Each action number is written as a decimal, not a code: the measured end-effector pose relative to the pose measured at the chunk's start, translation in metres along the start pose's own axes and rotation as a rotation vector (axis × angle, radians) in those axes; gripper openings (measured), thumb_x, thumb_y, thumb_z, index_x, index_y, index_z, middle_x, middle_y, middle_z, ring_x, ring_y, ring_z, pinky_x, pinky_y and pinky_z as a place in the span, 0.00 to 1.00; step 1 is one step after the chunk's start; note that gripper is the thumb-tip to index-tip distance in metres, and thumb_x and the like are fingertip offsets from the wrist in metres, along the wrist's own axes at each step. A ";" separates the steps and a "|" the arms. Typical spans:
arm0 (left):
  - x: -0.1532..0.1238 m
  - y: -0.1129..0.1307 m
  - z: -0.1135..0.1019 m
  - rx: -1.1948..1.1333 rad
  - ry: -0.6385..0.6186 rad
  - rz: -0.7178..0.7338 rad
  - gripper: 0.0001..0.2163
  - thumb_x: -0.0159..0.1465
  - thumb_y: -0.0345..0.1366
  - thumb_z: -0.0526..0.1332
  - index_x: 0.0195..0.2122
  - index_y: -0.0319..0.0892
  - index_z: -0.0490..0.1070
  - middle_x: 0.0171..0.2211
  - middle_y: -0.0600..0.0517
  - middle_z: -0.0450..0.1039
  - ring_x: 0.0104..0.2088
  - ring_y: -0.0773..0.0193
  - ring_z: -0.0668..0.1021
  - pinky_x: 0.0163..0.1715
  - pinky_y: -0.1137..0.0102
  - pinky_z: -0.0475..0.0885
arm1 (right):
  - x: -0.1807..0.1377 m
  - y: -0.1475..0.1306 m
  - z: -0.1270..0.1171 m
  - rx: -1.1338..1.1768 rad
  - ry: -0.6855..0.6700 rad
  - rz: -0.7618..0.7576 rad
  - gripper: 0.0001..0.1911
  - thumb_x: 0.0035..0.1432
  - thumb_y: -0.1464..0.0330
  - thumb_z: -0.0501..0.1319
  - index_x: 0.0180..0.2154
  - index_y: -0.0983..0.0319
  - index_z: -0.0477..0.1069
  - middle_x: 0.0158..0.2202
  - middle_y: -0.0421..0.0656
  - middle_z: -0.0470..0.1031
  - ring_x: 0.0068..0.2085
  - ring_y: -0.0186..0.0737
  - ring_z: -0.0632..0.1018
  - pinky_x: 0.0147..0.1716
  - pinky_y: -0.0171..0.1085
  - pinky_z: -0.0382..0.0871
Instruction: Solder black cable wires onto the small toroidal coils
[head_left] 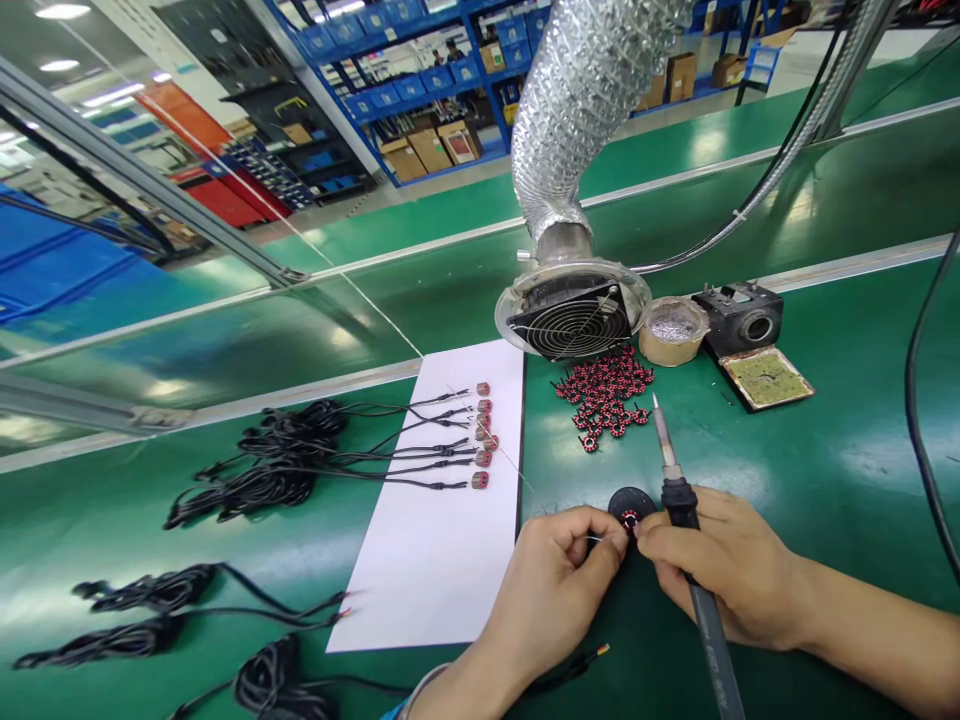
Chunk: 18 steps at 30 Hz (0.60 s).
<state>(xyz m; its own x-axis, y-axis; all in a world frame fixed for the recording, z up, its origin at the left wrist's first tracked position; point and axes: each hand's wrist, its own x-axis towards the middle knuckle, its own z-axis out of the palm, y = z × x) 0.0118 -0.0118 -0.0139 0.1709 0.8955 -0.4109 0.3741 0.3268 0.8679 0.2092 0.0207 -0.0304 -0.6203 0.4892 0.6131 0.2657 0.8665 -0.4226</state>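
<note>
My right hand [731, 570] is closed around a soldering iron [681, 505], whose bare tip points up and away from me. Its thumb and forefinger reach to a small red-and-black ring-shaped part [629, 519] on a round black disc [628, 498]. From the other side, my left hand [559, 565] pinches close to the same part, with a thin silvery solder wire [593, 538] showing between the fingers. The fingertips hide some of the part, so its exact contact with each hand cannot be made out.
Many similar parts [604, 390] lie beneath a fume extractor [574, 315]. Behind them stand a tape roll [673, 332] and an iron stand with sponge [766, 378]. Coiled black cables [277, 460] lie leftward, several ending at small components [483, 458] on a white sheet [435, 560].
</note>
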 end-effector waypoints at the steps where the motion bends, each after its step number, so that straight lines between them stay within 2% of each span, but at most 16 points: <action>1: 0.000 0.000 0.001 -0.006 -0.004 0.004 0.15 0.63 0.47 0.58 0.30 0.39 0.74 0.17 0.60 0.51 0.20 0.70 0.53 0.20 0.72 0.50 | 0.000 0.000 -0.002 -0.022 -0.025 -0.011 0.15 0.59 0.80 0.51 0.47 0.63 0.64 0.34 0.45 0.78 0.31 0.40 0.76 0.32 0.39 0.71; 4: -0.001 0.002 0.002 0.031 -0.011 0.001 0.15 0.63 0.47 0.58 0.31 0.40 0.75 0.17 0.60 0.50 0.20 0.70 0.53 0.20 0.72 0.49 | -0.001 0.001 -0.004 -0.014 -0.024 0.006 0.16 0.59 0.80 0.52 0.47 0.62 0.65 0.33 0.43 0.77 0.30 0.39 0.74 0.32 0.38 0.70; 9: 0.003 0.008 -0.005 0.095 -0.011 -0.024 0.14 0.61 0.47 0.60 0.28 0.41 0.72 0.16 0.61 0.47 0.20 0.70 0.52 0.20 0.71 0.47 | -0.004 0.000 -0.003 0.019 0.147 0.229 0.13 0.60 0.79 0.57 0.45 0.60 0.65 0.33 0.40 0.76 0.29 0.35 0.72 0.31 0.35 0.68; 13: 0.011 0.014 -0.010 0.092 -0.066 -0.033 0.20 0.63 0.53 0.57 0.24 0.41 0.67 0.18 0.60 0.51 0.21 0.70 0.54 0.20 0.71 0.48 | -0.001 0.000 0.000 0.079 0.134 0.291 0.12 0.60 0.79 0.56 0.44 0.61 0.65 0.33 0.39 0.74 0.31 0.35 0.72 0.32 0.34 0.68; 15: 0.016 0.015 -0.011 0.094 -0.073 -0.043 0.19 0.63 0.51 0.57 0.23 0.40 0.67 0.18 0.59 0.53 0.21 0.70 0.55 0.21 0.72 0.49 | 0.001 0.000 0.001 0.095 0.131 0.291 0.12 0.61 0.79 0.56 0.45 0.61 0.65 0.33 0.39 0.74 0.32 0.35 0.73 0.32 0.35 0.68; 18: 0.020 0.014 -0.011 0.034 -0.081 -0.041 0.13 0.61 0.42 0.57 0.25 0.40 0.70 0.18 0.58 0.58 0.21 0.69 0.57 0.21 0.73 0.51 | 0.003 0.000 0.004 0.104 0.125 0.287 0.12 0.62 0.78 0.56 0.45 0.60 0.65 0.35 0.40 0.75 0.33 0.37 0.74 0.33 0.36 0.69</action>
<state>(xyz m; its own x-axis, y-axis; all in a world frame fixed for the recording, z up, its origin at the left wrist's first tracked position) 0.0109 0.0138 -0.0068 0.2272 0.8537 -0.4685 0.4127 0.3514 0.8404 0.2050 0.0219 -0.0312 -0.4340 0.7261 0.5333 0.3360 0.6797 -0.6520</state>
